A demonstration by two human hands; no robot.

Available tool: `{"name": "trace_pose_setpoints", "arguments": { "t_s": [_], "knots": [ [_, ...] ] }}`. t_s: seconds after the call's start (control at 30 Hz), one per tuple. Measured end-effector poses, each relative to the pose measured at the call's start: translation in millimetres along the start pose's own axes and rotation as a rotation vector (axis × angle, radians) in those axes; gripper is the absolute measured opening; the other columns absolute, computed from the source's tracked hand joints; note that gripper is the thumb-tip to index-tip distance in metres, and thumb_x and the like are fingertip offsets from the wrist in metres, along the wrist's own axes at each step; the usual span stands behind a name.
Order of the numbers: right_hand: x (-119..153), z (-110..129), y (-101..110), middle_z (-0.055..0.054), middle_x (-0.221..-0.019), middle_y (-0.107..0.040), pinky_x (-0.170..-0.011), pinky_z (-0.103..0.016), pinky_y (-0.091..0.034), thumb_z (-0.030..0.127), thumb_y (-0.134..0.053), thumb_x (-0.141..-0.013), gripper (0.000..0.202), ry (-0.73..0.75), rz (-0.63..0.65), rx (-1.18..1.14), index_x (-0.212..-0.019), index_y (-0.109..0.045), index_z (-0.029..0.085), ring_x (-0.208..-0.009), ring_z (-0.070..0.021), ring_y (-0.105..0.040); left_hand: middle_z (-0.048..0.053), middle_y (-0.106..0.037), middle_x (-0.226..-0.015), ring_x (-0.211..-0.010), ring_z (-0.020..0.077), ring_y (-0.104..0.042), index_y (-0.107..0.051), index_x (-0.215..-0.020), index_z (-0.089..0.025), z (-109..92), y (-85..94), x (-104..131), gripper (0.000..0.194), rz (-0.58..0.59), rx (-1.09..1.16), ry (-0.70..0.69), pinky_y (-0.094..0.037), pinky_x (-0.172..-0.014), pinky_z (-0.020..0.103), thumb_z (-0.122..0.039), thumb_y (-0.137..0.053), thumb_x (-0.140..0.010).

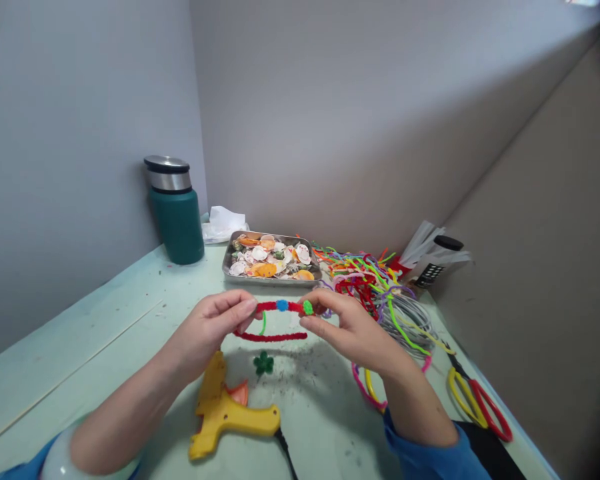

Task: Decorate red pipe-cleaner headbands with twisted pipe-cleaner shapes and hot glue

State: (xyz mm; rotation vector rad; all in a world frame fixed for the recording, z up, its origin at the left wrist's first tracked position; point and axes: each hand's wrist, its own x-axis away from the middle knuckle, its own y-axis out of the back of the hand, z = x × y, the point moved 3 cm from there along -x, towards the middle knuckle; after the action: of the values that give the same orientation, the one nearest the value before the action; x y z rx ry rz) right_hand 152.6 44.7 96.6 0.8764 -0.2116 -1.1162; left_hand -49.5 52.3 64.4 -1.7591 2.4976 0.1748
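Between both hands is a red pipe cleaner strip (295, 307) with a small blue piece (282, 305) at its middle and a bright green piece (307, 307) toward the right. My left hand (229, 315) pinches its left end. The fingers of my right hand (341, 320) close on the strip's right end beside the green piece. Below hangs or lies another red length (275, 337); whether it joins the strip is hidden behind my left fingers. A dark green flower shape (263, 363) rests on the table under the hands, near a yellow glue gun (230, 417) lying on its side.
A metal tray (273, 282) of shells stands behind the hands, with a teal bottle (177, 223) to its left. Pipe cleaners (365, 280) pile up at right, near scissors (480, 403) and a container (435, 260). A thin stick (75, 373) lies at left.
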Motion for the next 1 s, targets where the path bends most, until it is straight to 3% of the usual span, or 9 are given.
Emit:
{"name": "trace_pose_setpoints", "arguments": {
  "t_s": [0.13,0.3,0.43,0.53,0.63,0.77,0.83,0.93,1.0],
  "knots": [
    [-3.0,-15.2,-1.8,0.002,-0.067,-0.054,-0.059,-0.023,-0.034,0.026,-0.052,-0.086,0.019,-0.033,-0.051,0.031,-0.069,-0.057,0.018,-0.066,-0.0124,-0.048,-0.001,-0.052,-0.063,-0.060,0.0118,-0.045,-0.056,-0.065,-0.018,2.0,-0.8,-1.3,0.032,0.006,-0.034,0.027,-0.037,-0.058,0.023,-0.038,-0.046,-0.087],
    [-4.9,-40.5,-2.2,0.003,-0.060,-0.053,-0.051,-0.022,-0.034,0.032,-0.047,-0.088,0.025,-0.158,-0.113,-0.183,-0.073,-0.061,0.017,-0.054,-0.0103,-0.046,0.004,-0.068,-0.093,-0.093,0.0219,-0.057,-0.065,-0.102,-0.023,0.7,1.4,-3.5,0.031,-0.059,-0.194,0.028,-0.042,-0.081,0.030,-0.042,-0.048,-0.085],
    [-6.1,-48.9,-2.5,0.002,-0.060,-0.055,-0.053,-0.022,-0.037,0.033,-0.048,-0.087,0.026,-0.163,-0.190,-0.231,-0.075,-0.062,0.016,-0.054,-0.0111,-0.049,0.004,-0.068,-0.092,-0.089,0.0223,-0.058,-0.068,-0.089,-0.021,0.0,2.4,-6.2,0.028,-0.062,-0.397,0.008,-0.042,-0.078,0.029,-0.043,-0.051,-0.082],
    [-7.3,-54.8,-2.6,-0.001,-0.078,-0.063,-0.060,-0.024,-0.041,0.031,-0.053,-0.083,0.020,-0.163,-0.275,-0.142,-0.093,-0.065,0.018,-0.067,-0.0138,-0.055,0.003,-0.067,-0.080,-0.075,0.0188,-0.058,-0.068,-0.080,-0.019,4.7,4.5,-8.2,0.030,-0.068,-0.401,0.030,-0.043,-0.067,0.026,-0.044,-0.050,-0.083],
    [-6.4,-64.4,-0.4,-0.007,-0.106,-0.061,-0.071,-0.028,-0.042,0.031,-0.061,-0.076,0.036,-0.236,-0.382,-0.045,-0.110,-0.059,0.019,-0.083,-0.0177,-0.057,0.003,-0.065,-0.074,-0.070,0.0170,-0.057,-0.066,-0.081,-0.018,10.8,8.9,-9.5,0.030,-0.143,-0.305,0.039,-0.044,-0.066,0.026,-0.044,-0.051,-0.083],
    [-5.3,-71.1,-10.2,-0.005,-0.078,-0.065,-0.062,-0.028,-0.041,0.034,-0.059,-0.077,0.020,-0.376,-0.250,-0.131,-0.082,-0.065,0.016,-0.065,-0.0158,-0.057,0.005,-0.066,-0.080,-0.075,0.0173,-0.060,-0.066,-0.083,-0.016,15.8,7.4,-10.2,0.029,-0.178,-0.128,0.056,-0.048,-0.073,0.029,-0.042,-0.054,-0.082],
    [-6.4,-66.9,-23.7,-0.004,-0.070,-0.065,-0.053,-0.025,-0.040,0.035,-0.055,-0.080,0.023,-0.390,-0.163,-0.219,-0.074,-0.064,0.015,-0.054,-0.0130,-0.056,0.005,-0.066,-0.083,-0.074,0.0163,-0.061,-0.066,-0.083,-0.015,17.4,3.5,-10.2,0.028,-0.178,-0.038,0.087,-0.049,-0.076,0.030,-0.041,-0.055,-0.081],
    [-10.4,-58.2,-52.5,-0.006,-0.077,-0.068,-0.039,-0.020,-0.036,0.040,-0.049,-0.083,0.027,-0.423,-0.084,-0.411,-0.080,-0.060,0.016,-0.046,-0.0102,-0.056,0.004,-0.066,-0.082,-0.072,0.0143,-0.062,-0.066,-0.082,-0.015,19.4,-2.2,-10.0,0.027,-0.188,0.084,0.130,-0.050,-0.078,0.030,-0.040,-0.057,-0.081],
    [-13.0,-55.5,-70.0,-0.006,-0.075,-0.069,-0.034,-0.017,-0.032,0.040,-0.050,-0.082,0.025,-0.473,-0.115,-0.658,-0.081,-0.055,0.016,-0.042,-0.0085,-0.053,0.003,-0.067,-0.080,-0.071,0.0139,-0.063,-0.066,-0.082,-0.015,20.4,-4.8,-9.4,0.026,-0.187,0.129,0.152,-0.051,-0.079,0.029,-0.040,-0.058,-0.080]
  ]
}}
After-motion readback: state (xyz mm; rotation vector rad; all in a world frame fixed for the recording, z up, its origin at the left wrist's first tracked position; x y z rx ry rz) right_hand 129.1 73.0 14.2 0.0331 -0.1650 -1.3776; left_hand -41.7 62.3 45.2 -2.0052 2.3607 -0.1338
